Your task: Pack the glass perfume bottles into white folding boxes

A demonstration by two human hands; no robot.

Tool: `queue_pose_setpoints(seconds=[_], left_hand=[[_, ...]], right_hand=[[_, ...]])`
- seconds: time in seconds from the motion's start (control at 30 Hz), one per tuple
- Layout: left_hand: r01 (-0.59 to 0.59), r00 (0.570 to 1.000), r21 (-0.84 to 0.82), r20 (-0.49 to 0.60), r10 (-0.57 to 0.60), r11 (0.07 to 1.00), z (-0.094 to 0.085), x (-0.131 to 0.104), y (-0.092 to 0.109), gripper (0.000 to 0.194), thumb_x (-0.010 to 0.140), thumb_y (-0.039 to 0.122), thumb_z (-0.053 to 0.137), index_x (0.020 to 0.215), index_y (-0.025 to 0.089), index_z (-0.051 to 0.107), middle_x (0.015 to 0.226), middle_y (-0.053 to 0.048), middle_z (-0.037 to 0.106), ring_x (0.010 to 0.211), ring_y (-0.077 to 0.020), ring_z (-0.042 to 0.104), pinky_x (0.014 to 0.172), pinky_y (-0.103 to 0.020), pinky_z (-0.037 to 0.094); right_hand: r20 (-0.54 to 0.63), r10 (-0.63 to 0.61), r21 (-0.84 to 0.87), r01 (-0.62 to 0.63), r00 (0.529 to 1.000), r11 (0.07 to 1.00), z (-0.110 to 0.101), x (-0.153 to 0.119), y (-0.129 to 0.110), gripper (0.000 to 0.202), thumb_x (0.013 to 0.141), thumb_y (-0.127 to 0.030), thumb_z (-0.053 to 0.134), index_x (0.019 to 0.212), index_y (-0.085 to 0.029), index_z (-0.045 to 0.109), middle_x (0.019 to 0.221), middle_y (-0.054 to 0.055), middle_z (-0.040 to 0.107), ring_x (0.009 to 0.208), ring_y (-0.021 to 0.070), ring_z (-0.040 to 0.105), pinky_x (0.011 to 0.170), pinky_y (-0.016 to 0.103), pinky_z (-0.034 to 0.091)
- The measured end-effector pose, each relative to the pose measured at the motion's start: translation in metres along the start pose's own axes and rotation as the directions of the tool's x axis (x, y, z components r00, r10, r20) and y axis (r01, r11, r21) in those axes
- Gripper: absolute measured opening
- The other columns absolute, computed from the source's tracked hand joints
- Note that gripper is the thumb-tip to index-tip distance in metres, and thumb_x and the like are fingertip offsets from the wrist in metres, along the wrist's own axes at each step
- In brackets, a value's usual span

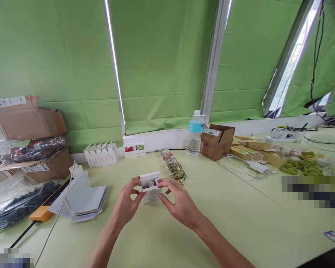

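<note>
Between my two hands is a small white box [151,196] with its top flap raised, held just over the table. A round, clear or whitish piece [151,184] shows inside its dark opening; its kind I cannot make out. My left hand [130,197] pinches the box's left edge between thumb and fingers. On the opposite side, my right hand [177,201] grips the right edge, fingertips at the top corner and thumb lower down. Just beyond the box, a row of round metallic, bangle-like rings [173,165] runs away from me along the table.
White boxes [101,155] stand at the back left, beside two small picture cards [134,150]. A water bottle [194,136] and an open cardboard box [217,141] are at the back. Flat white cartons [85,201] lie left, near an orange power strip [43,212]. Green trays [303,165] sit right.
</note>
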State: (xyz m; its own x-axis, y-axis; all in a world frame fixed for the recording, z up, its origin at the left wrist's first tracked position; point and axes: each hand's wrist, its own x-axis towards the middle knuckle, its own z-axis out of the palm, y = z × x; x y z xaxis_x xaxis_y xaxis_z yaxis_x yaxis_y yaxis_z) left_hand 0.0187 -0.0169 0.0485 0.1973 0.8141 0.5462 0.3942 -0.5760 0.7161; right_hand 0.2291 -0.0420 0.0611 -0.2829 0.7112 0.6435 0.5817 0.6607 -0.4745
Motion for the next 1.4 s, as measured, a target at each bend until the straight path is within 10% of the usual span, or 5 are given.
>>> queue_pose_setpoints(seconds=[0.43,0.77,0.97,1.4], left_hand=[[0.134,0.991,-0.126,0.003,-0.135,0.983,0.002,0.002,0.011,0.025,0.09,0.038,0.052,0.101,0.021,0.066,0.106,-0.006,0.07,0.097,-0.0199,0.065,0.084,-0.033,0.053],[0.215,0.96,-0.375,-0.087,-0.265,0.902,0.014,-0.001,0.012,0.027,0.086,0.04,0.057,0.103,0.021,0.048,0.1,-0.006,0.069,0.093,-0.0194,0.066,0.076,-0.029,0.051],[0.211,0.961,-0.133,-0.153,-0.23,0.968,0.016,-0.003,0.015,0.042,0.09,0.04,0.051,0.13,0.028,0.045,0.12,-0.007,0.064,0.104,-0.0204,0.062,0.085,-0.033,0.049],[0.071,0.99,-0.027,-0.12,-0.074,0.997,0.012,0.0,0.009,0.021,0.089,0.035,0.054,0.103,0.026,0.067,0.11,-0.003,0.067,0.104,-0.018,0.061,0.089,-0.029,0.049]], right_hand=[[-0.012,0.021,0.014,-0.02,1.0,1.0,0.003,-0.002,0.003,0.035,0.091,-0.024,0.048,0.125,-0.028,0.054,0.131,0.006,0.054,0.114,0.0213,0.055,0.082,0.034,0.057],[0.15,0.092,-0.073,-0.082,0.984,0.994,0.01,-0.005,0.005,0.059,0.089,-0.025,0.052,0.144,-0.032,0.032,0.144,0.008,0.042,0.125,0.0249,0.048,0.087,0.038,0.054],[0.235,0.178,-0.05,-0.171,0.955,0.984,0.005,-0.004,-0.002,0.06,0.091,-0.027,0.049,0.145,-0.034,0.027,0.139,0.003,0.048,0.117,0.0222,0.053,0.088,0.034,0.052],[0.099,0.122,-0.036,-0.119,0.988,0.992,0.007,-0.001,0.004,0.034,0.091,-0.024,0.047,0.123,-0.028,0.056,0.112,0.003,0.067,0.088,0.0192,0.063,0.073,0.03,0.053]])
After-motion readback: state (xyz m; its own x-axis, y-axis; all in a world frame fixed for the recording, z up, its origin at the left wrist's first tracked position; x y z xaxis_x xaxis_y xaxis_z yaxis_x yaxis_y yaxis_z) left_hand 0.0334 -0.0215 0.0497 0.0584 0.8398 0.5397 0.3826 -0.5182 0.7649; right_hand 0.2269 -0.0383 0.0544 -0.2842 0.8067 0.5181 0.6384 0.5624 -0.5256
